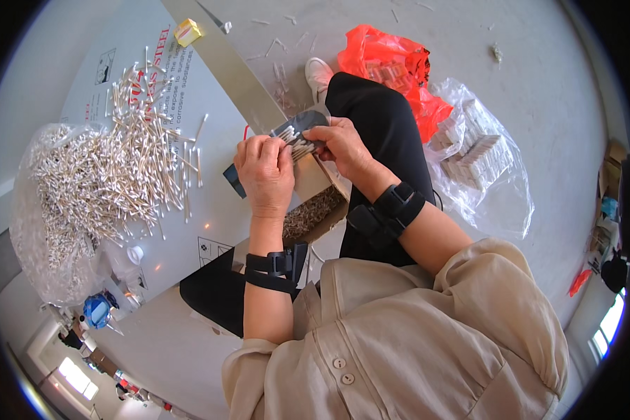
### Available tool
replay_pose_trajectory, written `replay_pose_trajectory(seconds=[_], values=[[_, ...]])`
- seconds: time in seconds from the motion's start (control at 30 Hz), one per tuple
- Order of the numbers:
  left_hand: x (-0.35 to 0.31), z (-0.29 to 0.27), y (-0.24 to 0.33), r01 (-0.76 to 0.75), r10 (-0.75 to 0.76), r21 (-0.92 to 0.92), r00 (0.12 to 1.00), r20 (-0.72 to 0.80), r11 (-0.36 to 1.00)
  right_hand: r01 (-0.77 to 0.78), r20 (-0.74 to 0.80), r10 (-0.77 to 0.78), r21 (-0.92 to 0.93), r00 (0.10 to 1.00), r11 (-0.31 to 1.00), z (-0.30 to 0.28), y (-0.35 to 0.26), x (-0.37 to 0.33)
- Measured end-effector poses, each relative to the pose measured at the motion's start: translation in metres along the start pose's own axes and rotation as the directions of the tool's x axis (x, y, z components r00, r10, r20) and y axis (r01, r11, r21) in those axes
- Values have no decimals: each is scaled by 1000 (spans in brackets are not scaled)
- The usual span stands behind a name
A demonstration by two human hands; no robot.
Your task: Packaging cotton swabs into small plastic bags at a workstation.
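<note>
Both hands are raised in front of me, around a small clear plastic pack [311, 120] with a dark patch and several cotton swabs [299, 145] in it. My right hand [346, 148] grips its right side, thumb lying on top. At the other side, my left hand [264, 175] is closed, its fingertips pinching at the pack's edge by the swab tips. Whether those fingers hold the plastic or swabs is hidden. To the left, a big heap of loose cotton swabs [112, 175] spills from a large clear bag [26, 203] onto the table.
The grey table [213, 105] carries a small yellow box [187, 32] and a clear bottle [124, 259]. Below my hands stands a cardboard box [337, 210] of brown scraps. On the floor lie a red bag [371, 45] and a clear bag of white packs [476, 150].
</note>
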State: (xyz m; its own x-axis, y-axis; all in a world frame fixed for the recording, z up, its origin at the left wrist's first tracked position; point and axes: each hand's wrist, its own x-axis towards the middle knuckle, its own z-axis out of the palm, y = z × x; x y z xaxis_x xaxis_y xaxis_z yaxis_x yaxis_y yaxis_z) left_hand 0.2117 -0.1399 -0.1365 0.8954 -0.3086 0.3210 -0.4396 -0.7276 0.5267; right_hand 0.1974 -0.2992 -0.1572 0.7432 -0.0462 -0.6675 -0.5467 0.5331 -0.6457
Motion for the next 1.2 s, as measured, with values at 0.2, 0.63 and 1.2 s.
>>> replay_pose_trajectory(seconds=[0.2,0.63,1.2], values=[[6,-6,11,-122,117,98,992,54,988,12,-18,-12,3,1000,1000,0,0,0],[-8,-6,11,-21,25,175,999,-21,984,14,12,-14,-19,1000,1000,0,-1,-1],[-25,-20,6,230,-228,129,973,-30,965,-2,-2,2,-33,1000,999,1,-2,-2]])
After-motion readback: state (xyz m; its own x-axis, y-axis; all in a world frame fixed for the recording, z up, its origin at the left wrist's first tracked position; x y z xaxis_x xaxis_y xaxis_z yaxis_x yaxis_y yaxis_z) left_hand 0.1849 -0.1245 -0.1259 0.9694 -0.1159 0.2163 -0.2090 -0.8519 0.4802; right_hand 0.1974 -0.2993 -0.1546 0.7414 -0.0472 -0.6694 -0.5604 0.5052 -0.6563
